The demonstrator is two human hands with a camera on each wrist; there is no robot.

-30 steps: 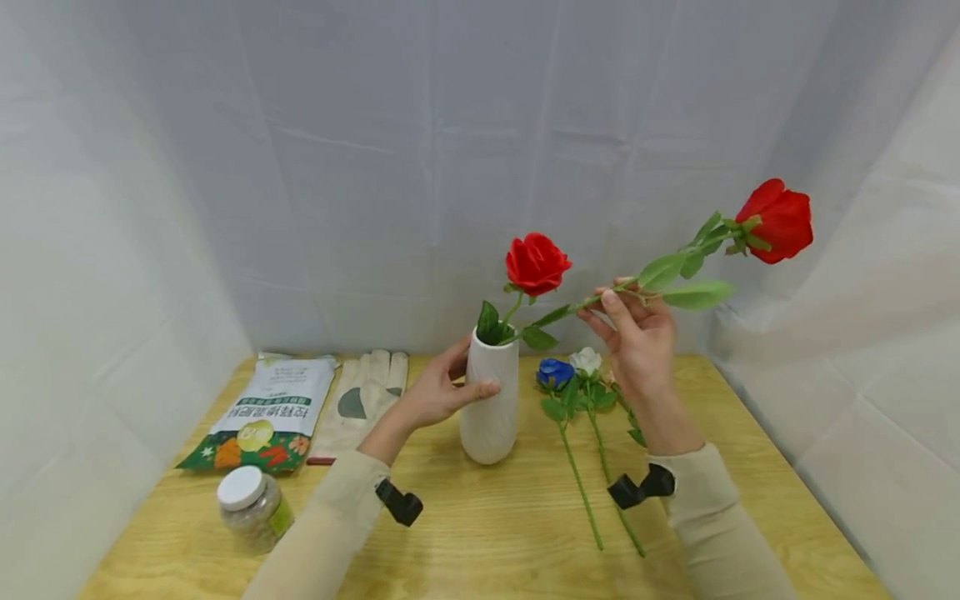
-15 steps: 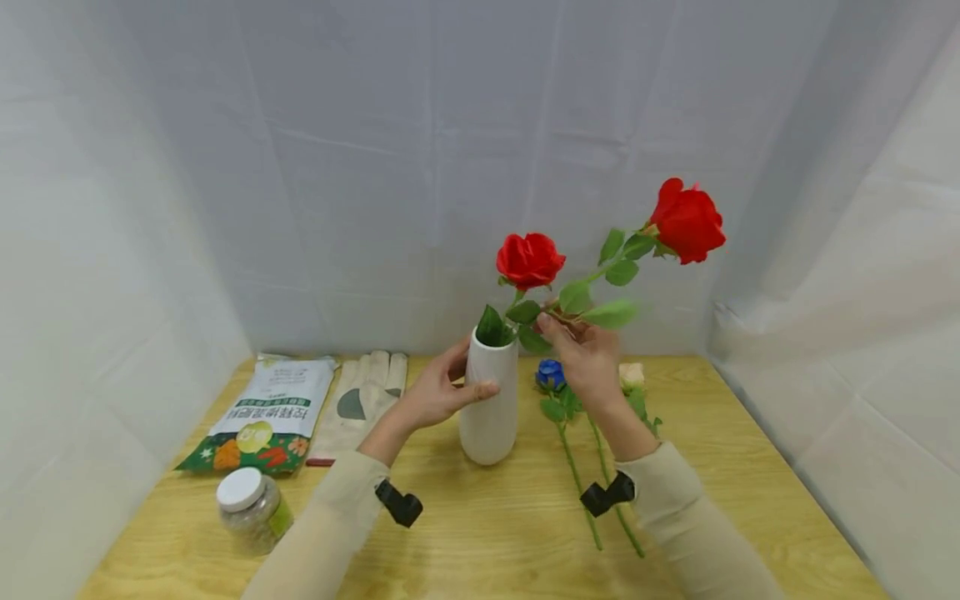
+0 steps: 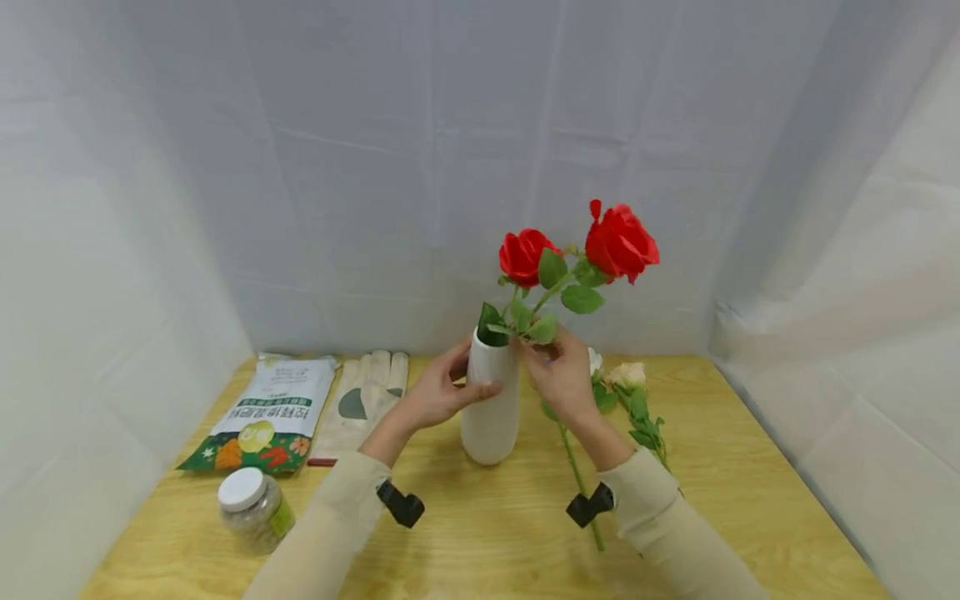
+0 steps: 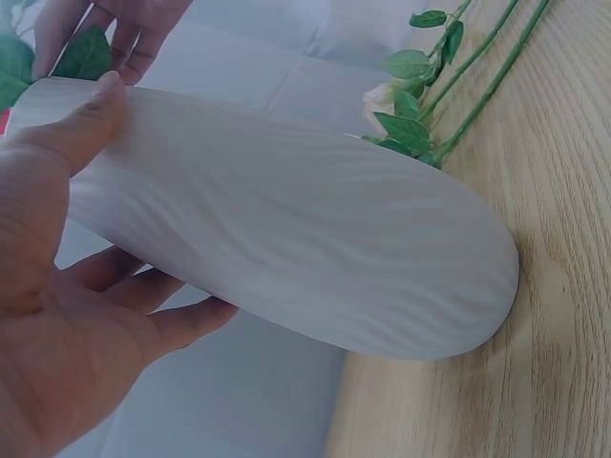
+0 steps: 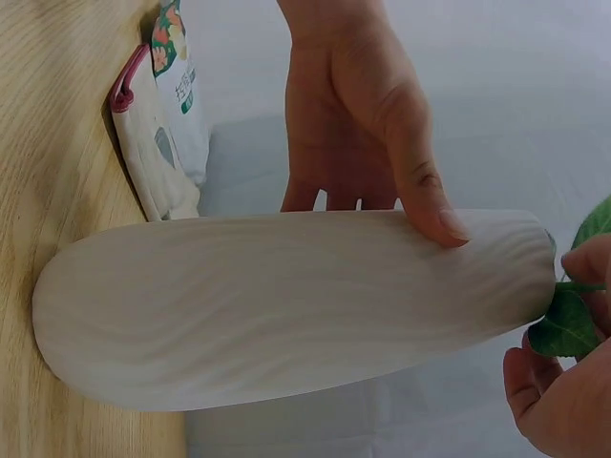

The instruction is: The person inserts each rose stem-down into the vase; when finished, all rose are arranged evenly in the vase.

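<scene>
One red rose (image 3: 624, 243) slanted up and rightward from the mouth of the upright white vase (image 3: 491, 417), stem pinched between fingers of the right hand (image 3: 562, 377), just beside the rim. Left hand (image 3: 432, 395), lower and farther from that stem, had fingers clamped round the vase.

Bench (image 3: 465, 533): light wood-grain top. White vase (image 3: 491, 408) stands upright on it, near the middle. Rear left: printed bag (image 3: 273, 412), lying flat, cream work gloves (image 3: 367, 392) just beside it. Forward of the bag: clear jar (image 3: 255, 508), white lid fitted, upright. Right side: long-stemmed flowers lying, including pale peach rose (image 3: 628, 375); others partly hidden.
</scene>
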